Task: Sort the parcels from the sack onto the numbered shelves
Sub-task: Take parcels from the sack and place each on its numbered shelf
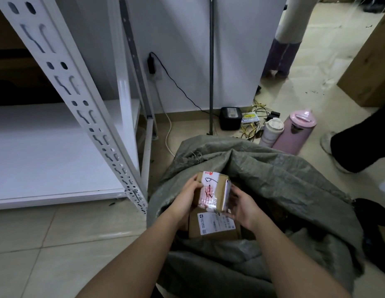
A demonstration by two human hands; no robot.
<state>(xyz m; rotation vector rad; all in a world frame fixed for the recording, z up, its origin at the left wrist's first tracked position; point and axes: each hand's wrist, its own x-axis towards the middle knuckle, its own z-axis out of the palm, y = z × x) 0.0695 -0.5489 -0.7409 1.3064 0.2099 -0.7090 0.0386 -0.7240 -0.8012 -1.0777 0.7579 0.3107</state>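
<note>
A small brown cardboard parcel (215, 190) with red-printed tape and a handwritten mark is held over the open grey sack (284, 181). My left hand (188, 193) grips its left side and my right hand (241, 206) grips its right side, where a white label sits. Below it, inside the sack's mouth, lies another brown parcel (215, 227) with a white shipping label facing up. A white metal shelf unit (47, 147) stands to the left, its low shelf board bare; no numbers show on it.
The shelf's slotted upright (84, 117) slants down close to the sack. Behind the sack stand a pink kettle (297, 131), a pale bottle (270, 133), a black box and tangled cables. Another person's dark leg and shoe (348, 147) are at the right. A brown carton (372, 67) is at far right.
</note>
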